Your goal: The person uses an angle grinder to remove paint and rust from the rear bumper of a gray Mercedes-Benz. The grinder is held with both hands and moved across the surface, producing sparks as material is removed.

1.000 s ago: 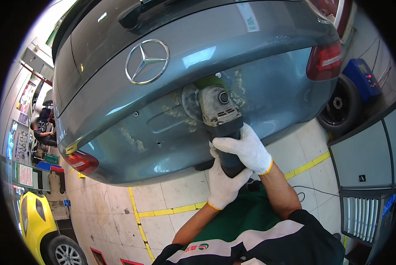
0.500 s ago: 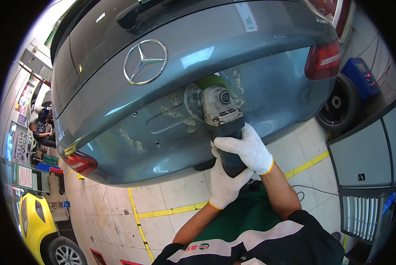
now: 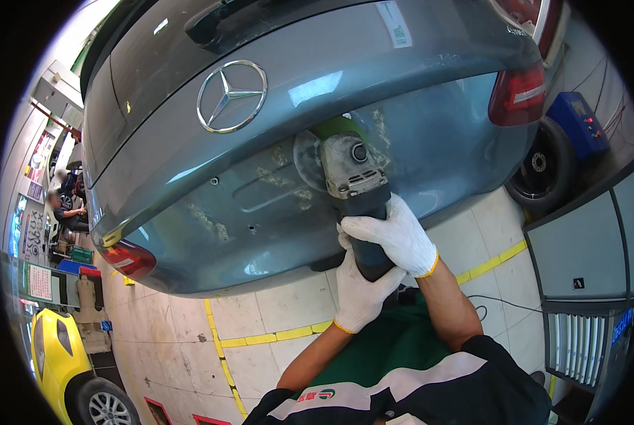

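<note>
Both my hands, in white knit gloves with yellow cuffs, are closed round the dark body of an angle polisher (image 3: 350, 170). My right hand (image 3: 393, 234) wraps it from the right, thumb across the top. Below and to the left, my left hand (image 3: 359, 294) grips its rear end. The tool's worn grey head lies over a blue-grey car tailgate (image 3: 444, 145), with a green pad (image 3: 338, 127) partly showing behind it. Whether the pad touches the panel is hidden. Whitish, scuffed compound smears (image 3: 209, 222) mark the panel on both sides of the tool.
A round star emblem (image 3: 232, 96) sits above the recess. To the right stand a tyre (image 3: 540, 166), a blue box (image 3: 577, 126) and a grey cabinet (image 3: 579, 237). A cable (image 3: 504, 303) trails on the floor. At left are a yellow car (image 3: 56, 354) and a seated person (image 3: 69, 212).
The polisher's head has shifted very slightly left and up with my hands. My grip on it stays the same.
</note>
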`<state>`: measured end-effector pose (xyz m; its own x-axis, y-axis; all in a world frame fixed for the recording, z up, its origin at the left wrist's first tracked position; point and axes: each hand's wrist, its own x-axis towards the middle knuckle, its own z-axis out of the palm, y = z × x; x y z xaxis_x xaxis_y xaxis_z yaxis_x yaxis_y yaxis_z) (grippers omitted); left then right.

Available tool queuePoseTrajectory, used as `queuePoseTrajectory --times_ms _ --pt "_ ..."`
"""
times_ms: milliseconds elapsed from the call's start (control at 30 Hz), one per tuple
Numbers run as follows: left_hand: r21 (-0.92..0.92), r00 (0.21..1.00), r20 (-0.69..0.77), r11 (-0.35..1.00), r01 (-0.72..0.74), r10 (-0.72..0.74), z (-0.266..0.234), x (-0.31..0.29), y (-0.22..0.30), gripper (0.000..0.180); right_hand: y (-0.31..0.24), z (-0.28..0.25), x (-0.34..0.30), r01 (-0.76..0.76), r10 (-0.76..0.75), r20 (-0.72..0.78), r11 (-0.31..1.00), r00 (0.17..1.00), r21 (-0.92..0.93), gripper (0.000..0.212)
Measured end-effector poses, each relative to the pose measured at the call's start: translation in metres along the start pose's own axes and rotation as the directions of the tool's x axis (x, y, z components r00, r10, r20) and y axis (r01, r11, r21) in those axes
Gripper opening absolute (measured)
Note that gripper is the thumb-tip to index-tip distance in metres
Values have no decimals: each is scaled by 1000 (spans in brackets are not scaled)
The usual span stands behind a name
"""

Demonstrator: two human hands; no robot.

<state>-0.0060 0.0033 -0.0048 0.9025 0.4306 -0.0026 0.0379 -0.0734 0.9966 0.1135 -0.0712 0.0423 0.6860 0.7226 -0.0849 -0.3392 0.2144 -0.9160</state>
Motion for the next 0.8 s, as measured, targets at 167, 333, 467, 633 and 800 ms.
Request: queuePoseTrajectory --times_ms 167,333,467,633,800 --pt "-16 1000 -3 1000 -10 10 1 1 -5 62 -3 2 0 8 -8 -18 1000 1000 -8 31" --pt "-24 1000 -3 1000 2 -2 0 2 -3 63 -3 2 1 -1 0 -16 999 1000 -34 25" --pt "-14 1000 4 1000 -28 28 -1 4 1 62 -9 4 -1 8 -8 -4 1000 1000 -1 25" --pt "-60 1000 6 998 -13 14 2 2 1 61 -8 3 -2 18 -18 -13 999 1000 27 24" --pt "-24 1000 4 1000 -13 13 0 0 -2 60 -6 2 1 10 -9 23 1000 1000 -22 23"
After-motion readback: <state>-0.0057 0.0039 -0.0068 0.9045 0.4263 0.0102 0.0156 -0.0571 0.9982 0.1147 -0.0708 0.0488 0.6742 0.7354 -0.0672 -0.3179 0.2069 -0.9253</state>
